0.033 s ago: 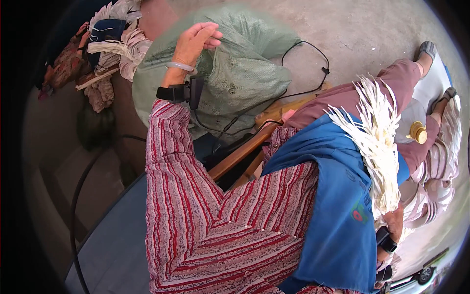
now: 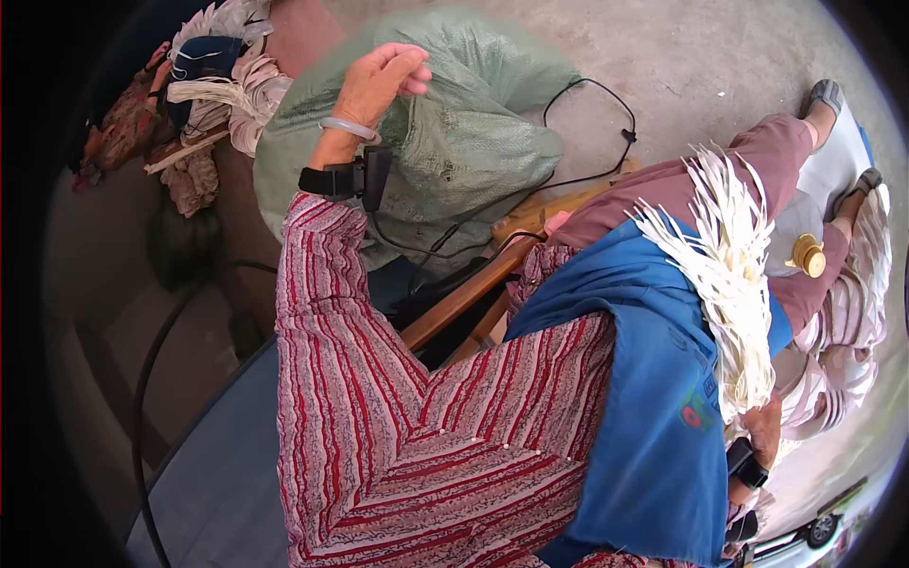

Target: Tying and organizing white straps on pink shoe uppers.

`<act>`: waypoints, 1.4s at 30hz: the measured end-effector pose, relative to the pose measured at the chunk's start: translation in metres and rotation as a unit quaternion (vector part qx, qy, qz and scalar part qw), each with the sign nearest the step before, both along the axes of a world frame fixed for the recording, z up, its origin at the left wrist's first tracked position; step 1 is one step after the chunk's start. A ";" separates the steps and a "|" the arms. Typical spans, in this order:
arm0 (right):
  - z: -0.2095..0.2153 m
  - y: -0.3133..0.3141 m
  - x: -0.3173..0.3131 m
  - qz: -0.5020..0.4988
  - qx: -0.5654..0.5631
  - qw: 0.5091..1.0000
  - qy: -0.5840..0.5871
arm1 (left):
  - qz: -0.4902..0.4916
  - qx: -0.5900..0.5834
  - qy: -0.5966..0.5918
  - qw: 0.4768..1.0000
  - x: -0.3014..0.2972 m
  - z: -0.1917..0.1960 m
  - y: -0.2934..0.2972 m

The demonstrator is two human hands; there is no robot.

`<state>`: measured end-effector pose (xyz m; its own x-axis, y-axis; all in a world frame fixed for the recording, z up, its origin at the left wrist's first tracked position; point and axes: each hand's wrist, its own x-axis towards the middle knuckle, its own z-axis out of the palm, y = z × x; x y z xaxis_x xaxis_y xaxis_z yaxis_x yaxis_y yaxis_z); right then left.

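My left hand (image 2: 383, 80) is raised over a large green woven sack (image 2: 464, 123). Its thumb and fingers are drawn together, and whatever they hold, if anything, is too small to make out. At the lower right, my right hand (image 2: 765, 424) is closed around the lower end of a bundle of white, flat, fibrous strips (image 2: 734, 303). The bundle lies across the blue apron (image 2: 644, 398) on my lap, its loose ends fanned out towards the knees. My right fingers are partly hidden by the strips.
A small round yellowish object (image 2: 807, 256) sits beside my legs. More pale strips (image 2: 847, 312) are heaped at the right. A black cable (image 2: 625, 114) loops by the sack, near a wooden bar (image 2: 464, 298). Another person (image 2: 123, 123) with white strips is at upper left.
My left fingers have curled in a little more, and the left forearm has shifted slightly to the left. The right hand and the bundle stay in place.
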<state>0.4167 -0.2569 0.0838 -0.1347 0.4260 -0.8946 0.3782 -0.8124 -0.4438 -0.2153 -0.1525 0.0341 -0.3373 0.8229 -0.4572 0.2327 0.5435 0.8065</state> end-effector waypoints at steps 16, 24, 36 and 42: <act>-0.013 0.031 0.002 0.185 0.075 0.978 -0.058 | -0.426 -0.606 0.093 0.665 0.032 -0.049 -0.066; -0.014 0.024 0.016 0.087 0.034 0.994 -0.064 | -0.318 -0.466 0.299 0.769 -0.021 -0.078 -0.065; -0.031 0.033 0.024 0.041 -0.040 0.998 -0.011 | -0.102 -0.477 0.342 0.803 -0.090 -0.067 -0.129; -0.016 0.045 0.003 -0.032 -0.090 0.995 -0.024 | -0.224 -0.354 0.277 0.865 -0.054 -0.066 -0.075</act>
